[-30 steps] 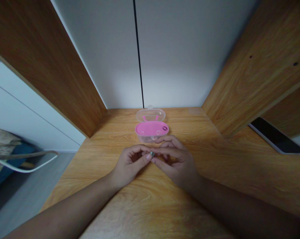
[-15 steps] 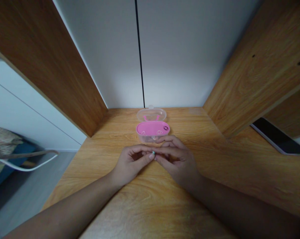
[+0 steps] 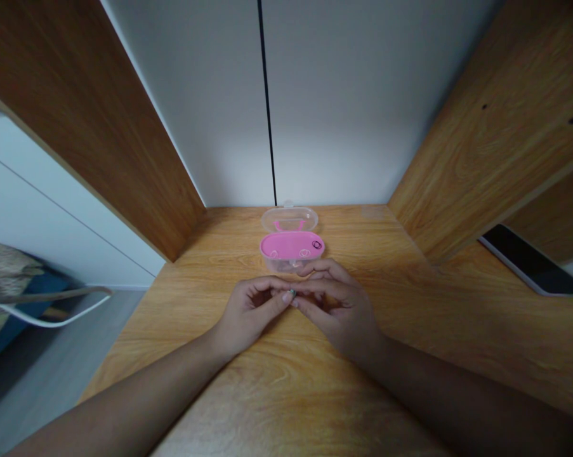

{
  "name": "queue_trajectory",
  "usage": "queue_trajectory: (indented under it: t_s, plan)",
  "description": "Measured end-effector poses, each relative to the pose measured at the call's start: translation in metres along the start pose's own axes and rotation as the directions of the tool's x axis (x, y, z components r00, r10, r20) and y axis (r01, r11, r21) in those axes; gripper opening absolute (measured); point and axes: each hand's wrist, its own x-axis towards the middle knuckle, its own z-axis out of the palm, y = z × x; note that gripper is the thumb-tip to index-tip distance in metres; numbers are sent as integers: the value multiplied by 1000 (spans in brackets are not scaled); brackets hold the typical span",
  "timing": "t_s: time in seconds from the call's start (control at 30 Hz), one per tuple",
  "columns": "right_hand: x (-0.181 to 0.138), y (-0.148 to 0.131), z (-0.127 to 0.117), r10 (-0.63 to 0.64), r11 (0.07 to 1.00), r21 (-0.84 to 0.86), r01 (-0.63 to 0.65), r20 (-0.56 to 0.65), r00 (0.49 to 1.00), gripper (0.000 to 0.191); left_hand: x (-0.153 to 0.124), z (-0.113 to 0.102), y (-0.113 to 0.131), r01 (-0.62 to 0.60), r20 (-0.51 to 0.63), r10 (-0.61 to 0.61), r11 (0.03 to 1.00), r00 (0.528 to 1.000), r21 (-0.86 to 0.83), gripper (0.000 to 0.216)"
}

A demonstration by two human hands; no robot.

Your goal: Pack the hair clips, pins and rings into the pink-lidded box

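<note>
A tiny greenish piece (image 3: 292, 292), too small to name, is pinched where my two hands meet above the wooden table. My left hand (image 3: 257, 306) is closed on it between thumb and index finger. From the other side, my right hand (image 3: 341, 304) grips it with thumb and index finger, its other fingers curled loosely above. Just beyond my fingertips stands a small oval clear plastic box (image 3: 281, 264) with a pink tray or inner lid (image 3: 290, 244) on top. Its transparent lid (image 3: 290, 220) is flipped back behind it. Some black and white ring shapes mark the pink surface.
The wooden table (image 3: 276, 393) lies beneath my arms. A grey-white panel (image 3: 334, 108) closes off the back, with wooden boards (image 3: 100, 120) at left and right. A phone (image 3: 536, 260) lies at the right. Beyond the left edge, cloth (image 3: 5, 279) and a white cable (image 3: 52, 324) appear.
The tiny piece has turned slightly between my fingertips, now showing a darker green side. My hands, the box and everything else have barely moved.
</note>
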Motion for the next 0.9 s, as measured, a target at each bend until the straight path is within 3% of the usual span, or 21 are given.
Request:
queue_trajectory:
  t_s: [0.43,0.73,0.9]
  plan:
    - [1,0,0,-17,1000,-17,17,-9,1000,22,-1,-3,-2,35,17,-36,999,999,39,26]
    - [0,-2,-1,62,998,-1,-62,23,998,20,0,-2,-4,44,-14,-44,999,999,18,25]
    - [1,-4,0,28,1000,6,-28,20,999,20,0,-1,-4,49,-17,-49,999,999,22,27]
